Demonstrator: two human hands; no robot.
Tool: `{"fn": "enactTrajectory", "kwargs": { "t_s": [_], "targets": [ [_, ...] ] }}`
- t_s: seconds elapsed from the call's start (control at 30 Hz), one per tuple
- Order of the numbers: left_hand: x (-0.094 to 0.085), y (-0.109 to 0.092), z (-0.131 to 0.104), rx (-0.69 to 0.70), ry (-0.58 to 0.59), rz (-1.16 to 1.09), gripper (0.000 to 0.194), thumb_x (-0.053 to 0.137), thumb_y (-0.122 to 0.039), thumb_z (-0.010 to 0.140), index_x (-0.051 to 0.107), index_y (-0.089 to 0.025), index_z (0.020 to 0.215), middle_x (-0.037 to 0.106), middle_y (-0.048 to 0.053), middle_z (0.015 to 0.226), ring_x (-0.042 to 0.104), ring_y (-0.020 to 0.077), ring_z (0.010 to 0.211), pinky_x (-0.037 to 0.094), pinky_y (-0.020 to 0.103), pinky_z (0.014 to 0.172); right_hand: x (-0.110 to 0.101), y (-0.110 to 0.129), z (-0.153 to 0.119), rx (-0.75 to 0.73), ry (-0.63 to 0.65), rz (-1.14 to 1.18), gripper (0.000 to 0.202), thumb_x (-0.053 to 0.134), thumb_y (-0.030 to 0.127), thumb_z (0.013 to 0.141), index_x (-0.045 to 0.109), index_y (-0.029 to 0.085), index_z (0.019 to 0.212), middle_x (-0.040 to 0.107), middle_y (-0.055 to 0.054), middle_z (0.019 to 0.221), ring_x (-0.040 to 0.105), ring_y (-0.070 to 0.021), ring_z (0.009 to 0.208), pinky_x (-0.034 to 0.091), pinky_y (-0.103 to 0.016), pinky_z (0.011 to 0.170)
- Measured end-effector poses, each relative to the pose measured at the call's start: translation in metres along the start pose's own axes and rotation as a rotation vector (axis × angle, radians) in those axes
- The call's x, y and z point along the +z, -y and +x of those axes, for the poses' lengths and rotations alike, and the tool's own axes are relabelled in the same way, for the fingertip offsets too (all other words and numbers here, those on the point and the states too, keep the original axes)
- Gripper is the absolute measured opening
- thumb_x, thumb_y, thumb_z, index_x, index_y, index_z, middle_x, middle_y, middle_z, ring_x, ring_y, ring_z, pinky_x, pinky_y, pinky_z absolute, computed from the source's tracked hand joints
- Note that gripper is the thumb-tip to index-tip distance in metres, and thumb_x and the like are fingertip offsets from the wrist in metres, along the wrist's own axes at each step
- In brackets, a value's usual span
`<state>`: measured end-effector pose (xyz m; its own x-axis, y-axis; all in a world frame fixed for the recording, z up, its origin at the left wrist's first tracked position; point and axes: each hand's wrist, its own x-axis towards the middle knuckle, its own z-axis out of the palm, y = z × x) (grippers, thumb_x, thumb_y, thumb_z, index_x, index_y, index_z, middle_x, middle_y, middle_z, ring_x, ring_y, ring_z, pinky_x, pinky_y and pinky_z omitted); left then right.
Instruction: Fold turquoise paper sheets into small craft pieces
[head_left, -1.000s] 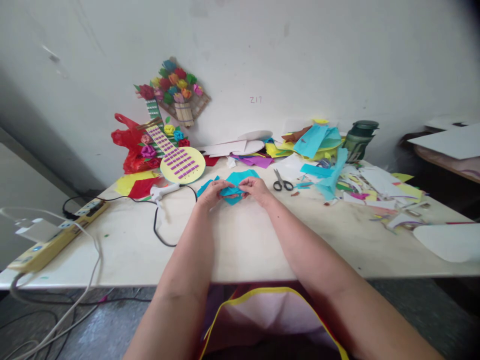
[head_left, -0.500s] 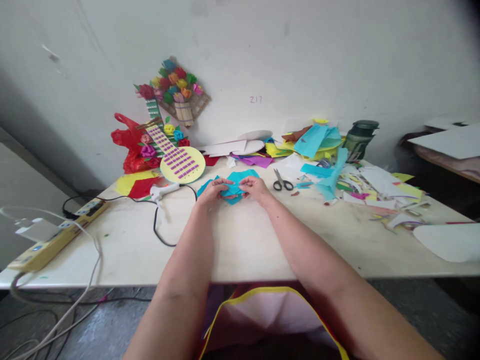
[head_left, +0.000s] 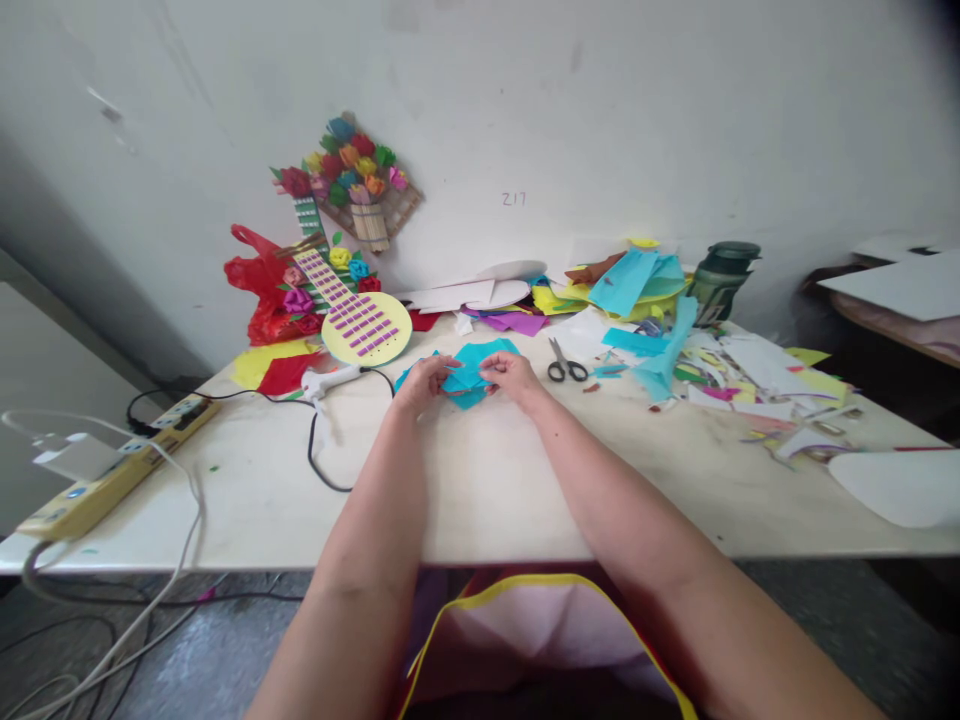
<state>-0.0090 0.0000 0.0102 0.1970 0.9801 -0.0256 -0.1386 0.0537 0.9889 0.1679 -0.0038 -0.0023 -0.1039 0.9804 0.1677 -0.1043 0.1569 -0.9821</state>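
Between my two hands is a piece of blue paper (head_left: pixel 466 378), pinched at its left and right edges. My left hand (head_left: pixel 427 384) is closed on the left side, and my right hand (head_left: pixel 510 378) grips the right side with thumb and fingers together. More blue sheets (head_left: pixel 487 352) lie on the table just behind and under it. To the right of my right hand lie black-handled scissors (head_left: pixel 566 366), blades pointing away. A white glue gun (head_left: pixel 330 380) with a black cord rests left of my left hand.
A yellow paper guitar (head_left: pixel 367 328), a red plastic bag (head_left: pixel 262 285) and paper flowers stand at the back left. Paper scraps (head_left: pixel 750 370) cover the right side, beside a green bottle (head_left: pixel 721 282). A yellow power strip (head_left: pixel 112 475) with cables lies along the left edge.
My left fingers have shifted slightly at the paper's left edge. Otherwise the hands and the blue paper stay nearly in place.
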Motion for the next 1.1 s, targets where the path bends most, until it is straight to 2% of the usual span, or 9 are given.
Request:
{"fn": "enactTrajectory", "kwargs": {
  "t_s": [0.1,0.27,0.37,0.47,0.53,0.77,0.87,1.1],
  "targets": [
    [0.0013,0.0048,0.0019,0.006,-0.002,0.082,0.04,0.076,-0.045,0.059,0.063,-0.01,0.075,0.058,0.001,0.058,0.057,0.0123,0.054,0.054,0.029,0.055,0.001,0.0,0.0,0.008,0.002,-0.026,0.014,0.067,0.009,0.063,0.058,0.016,0.069,0.056,0.007,0.048,0.053,-0.0085,0.038,0.046,-0.02,0.041],
    [0.0022,0.008,0.0024,-0.037,0.048,0.313,0.043,0.08,-0.047,0.056,0.059,-0.012,0.071,0.062,0.002,0.057,0.053,0.0086,0.043,0.041,0.02,0.042,0.002,-0.0006,-0.0009,0.021,0.009,-0.056,0.013,0.067,0.01,0.064,0.058,0.017,0.07,0.057,0.006,0.05,0.053,-0.009,0.04,0.046,-0.021,0.043],
    [0.0007,0.0081,0.0031,-0.025,0.052,0.329,0.042,0.081,-0.046,0.056,0.057,-0.013,0.068,0.061,0.001,0.053,0.051,0.0072,0.04,0.036,0.018,0.04,0.001,-0.0002,-0.002,0.02,0.026,-0.031,0.008,0.066,0.02,0.071,0.059,0.016,0.071,0.059,0.003,0.055,0.055,-0.01,0.042,0.047,-0.022,0.043],
    [-0.001,0.0083,0.0043,-0.019,0.059,0.318,0.042,0.081,-0.047,0.055,0.057,-0.014,0.067,0.062,0.001,0.052,0.05,0.0075,0.039,0.036,0.019,0.04,-0.0013,0.0014,-0.0023,0.037,0.016,0.055,0.022,0.058,0.035,0.08,0.061,0.015,0.074,0.063,-0.001,0.064,0.056,-0.0111,0.042,0.047,-0.024,0.041],
    [-0.0017,0.0083,0.0048,-0.019,0.055,0.31,0.041,0.08,-0.047,0.056,0.057,-0.014,0.067,0.062,0.001,0.053,0.051,0.0079,0.039,0.037,0.019,0.04,-0.0032,0.0025,-0.002,0.072,0.006,0.103,0.028,0.054,0.04,0.083,0.062,0.014,0.075,0.063,-0.002,0.062,0.056,-0.0124,0.041,0.046,-0.025,0.04],
    [-0.0021,0.0068,0.0033,0.003,0.037,0.31,0.04,0.079,-0.046,0.057,0.056,-0.014,0.066,0.062,0.0,0.052,0.052,0.0079,0.039,0.038,0.019,0.041,-0.0077,0.0031,-0.0025,0.101,0.075,0.1,0.013,0.056,0.022,0.07,0.065,0.013,0.076,0.059,0.001,0.05,0.057,-0.0135,0.042,0.046,-0.023,0.04],
    [-0.001,0.0055,0.0017,0.005,0.042,0.304,0.041,0.079,-0.047,0.057,0.056,-0.014,0.066,0.062,0.001,0.052,0.053,0.0083,0.04,0.038,0.019,0.041,-0.0067,0.0047,-0.004,0.113,0.058,0.051,0.011,0.058,0.016,0.066,0.064,0.013,0.075,0.057,0.002,0.046,0.055,-0.0117,0.04,0.046,-0.022,0.041],
    [-0.0011,0.0068,0.0027,-0.002,0.039,0.3,0.042,0.079,-0.047,0.057,0.057,-0.014,0.07,0.064,0.002,0.054,0.054,0.0091,0.04,0.041,0.02,0.043,-0.0039,0.0082,-0.0064,0.112,0.026,-0.013,0.009,0.058,0.011,0.066,0.063,0.013,0.074,0.057,0.003,0.042,0.051,-0.0099,0.037,0.044,-0.02,0.039]
  ]
}}
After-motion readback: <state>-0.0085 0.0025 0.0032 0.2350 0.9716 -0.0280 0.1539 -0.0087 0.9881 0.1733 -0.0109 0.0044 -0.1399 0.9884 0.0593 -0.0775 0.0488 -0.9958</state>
